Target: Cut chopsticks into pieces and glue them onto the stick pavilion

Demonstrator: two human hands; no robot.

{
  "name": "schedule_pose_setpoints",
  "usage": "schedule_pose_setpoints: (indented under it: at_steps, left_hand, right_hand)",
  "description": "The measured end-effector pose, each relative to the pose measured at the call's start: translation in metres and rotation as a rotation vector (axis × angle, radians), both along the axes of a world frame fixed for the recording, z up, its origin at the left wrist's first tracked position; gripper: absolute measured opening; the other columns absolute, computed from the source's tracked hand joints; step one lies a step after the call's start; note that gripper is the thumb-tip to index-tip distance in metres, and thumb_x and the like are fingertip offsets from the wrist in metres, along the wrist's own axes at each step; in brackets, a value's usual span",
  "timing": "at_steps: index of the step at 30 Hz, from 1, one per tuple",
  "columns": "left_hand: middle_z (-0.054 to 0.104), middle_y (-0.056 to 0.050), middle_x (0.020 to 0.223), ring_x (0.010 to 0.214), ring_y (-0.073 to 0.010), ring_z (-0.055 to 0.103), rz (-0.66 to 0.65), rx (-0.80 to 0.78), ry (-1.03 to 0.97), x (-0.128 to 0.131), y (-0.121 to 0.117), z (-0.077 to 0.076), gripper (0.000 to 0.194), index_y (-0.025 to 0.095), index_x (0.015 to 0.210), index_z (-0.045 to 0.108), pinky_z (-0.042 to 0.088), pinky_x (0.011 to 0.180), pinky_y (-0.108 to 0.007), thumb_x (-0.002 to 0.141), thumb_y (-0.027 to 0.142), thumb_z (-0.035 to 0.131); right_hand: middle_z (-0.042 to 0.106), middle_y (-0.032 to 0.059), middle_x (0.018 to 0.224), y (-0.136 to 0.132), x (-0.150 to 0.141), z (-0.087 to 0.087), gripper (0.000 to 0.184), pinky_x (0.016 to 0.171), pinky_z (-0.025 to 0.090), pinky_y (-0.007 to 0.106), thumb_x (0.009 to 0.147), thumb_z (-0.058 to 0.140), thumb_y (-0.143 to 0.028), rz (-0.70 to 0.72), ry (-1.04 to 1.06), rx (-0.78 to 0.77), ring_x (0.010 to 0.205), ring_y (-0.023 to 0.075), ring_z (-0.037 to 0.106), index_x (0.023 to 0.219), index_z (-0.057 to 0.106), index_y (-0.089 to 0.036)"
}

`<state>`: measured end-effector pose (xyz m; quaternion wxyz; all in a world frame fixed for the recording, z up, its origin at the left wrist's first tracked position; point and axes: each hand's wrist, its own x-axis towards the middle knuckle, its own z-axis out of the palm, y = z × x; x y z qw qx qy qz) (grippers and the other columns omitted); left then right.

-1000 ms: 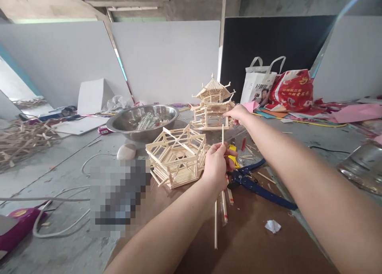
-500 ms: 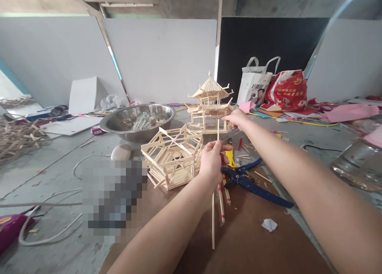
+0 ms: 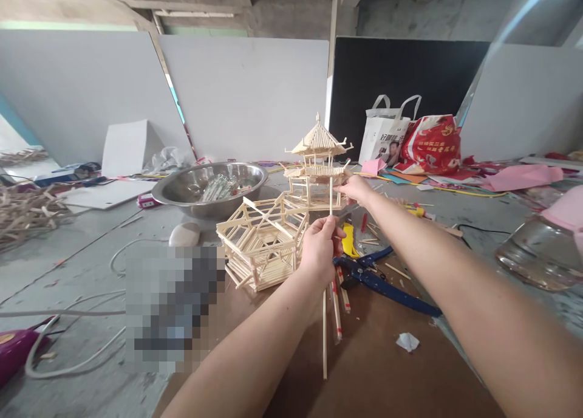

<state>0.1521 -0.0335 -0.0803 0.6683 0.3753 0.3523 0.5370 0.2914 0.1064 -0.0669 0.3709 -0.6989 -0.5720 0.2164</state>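
My left hand [image 3: 319, 248] is closed on a thin wooden stick [image 3: 331, 200] held upright, just right of a hexagonal stick frame [image 3: 262, 239] that lies on the brown board [image 3: 378, 375]. My right hand [image 3: 354, 188] reaches farther out and pinches the lower right corner of a small stick pagoda model [image 3: 317, 166]. Blue-handled cutters [image 3: 382, 280] and a yellow tool [image 3: 350, 240] lie between my arms, with loose sticks [image 3: 336, 305] under my left wrist.
A steel bowl [image 3: 210, 188] holding glue sticks stands behind the frame. A heap of sticks [image 3: 25, 208] lies far left. White cables [image 3: 82, 311] and a purple tool [image 3: 13, 352] lie near left. Bags [image 3: 412, 141] and coloured paper [image 3: 519, 178] are at the back right, a glass lid [image 3: 540, 257] right.
Both hands stay almost where they were: left on the upright stick, right at the pagoda. The view has shifted slightly, so everything sits a little further left.
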Motion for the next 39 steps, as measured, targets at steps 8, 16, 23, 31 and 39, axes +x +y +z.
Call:
schedule_pose_setpoints:
  at_steps: [8,16,23,31,39]
  left_hand:
    - [0.044,0.007,0.044,0.03,-0.0034,0.035,-0.001,0.042,-0.046,-0.002,-0.001,0.002,0.029,0.017,0.074,0.048,0.021,0.032,-0.016,0.067,0.044,0.052]
    - [0.045,0.007,0.045,0.03,-0.003,0.036,-0.015,0.059,-0.064,-0.002,0.0,-0.003,0.026,0.017,0.075,0.048,0.021,0.031,-0.015,0.068,0.042,0.052]
    - [0.045,0.006,0.044,0.028,-0.0022,0.034,-0.033,0.094,0.009,0.004,-0.007,0.0,0.02,0.016,0.072,0.047,0.02,0.03,-0.014,0.07,0.036,0.051]
    - [0.045,0.006,0.043,0.026,-0.002,0.032,-0.155,0.172,0.19,0.012,-0.02,0.011,0.023,0.015,0.065,0.048,0.019,0.029,-0.015,0.068,0.038,0.053]
    - [0.042,0.005,0.046,0.035,-0.0025,0.032,0.0,0.4,0.292,-0.03,-0.031,0.033,0.025,0.015,0.068,0.053,0.024,0.035,-0.016,0.068,0.04,0.053]
  right_hand:
    - [0.048,-0.0019,0.037,0.008,-0.007,-0.015,0.019,0.037,0.041,0.021,0.058,0.063,-0.03,-0.003,0.033,-0.05,0.036,0.0102,0.047,0.06,0.056,-0.013]
    - [0.048,-0.002,0.043,0.0,-0.009,-0.014,0.006,0.039,0.04,0.021,0.063,0.059,-0.017,0.024,0.127,-0.106,0.039,0.0093,0.046,0.065,0.056,-0.013]
    - [0.053,-0.0016,0.054,-0.02,-0.002,-0.012,0.005,0.046,0.043,0.02,0.067,0.055,-0.014,0.127,0.253,-0.151,0.046,0.0076,0.05,0.072,0.055,-0.013]
    - [0.058,0.004,0.068,-0.073,0.015,0.023,0.013,0.043,0.038,0.018,0.074,0.051,-0.025,0.133,0.252,0.017,0.047,0.0064,0.049,0.071,0.057,-0.013]
    - [0.057,0.0027,0.075,-0.15,-0.043,0.074,0.028,0.045,0.041,0.019,0.077,0.042,-0.039,0.59,0.46,0.318,0.048,0.0056,0.048,0.084,0.059,-0.018]
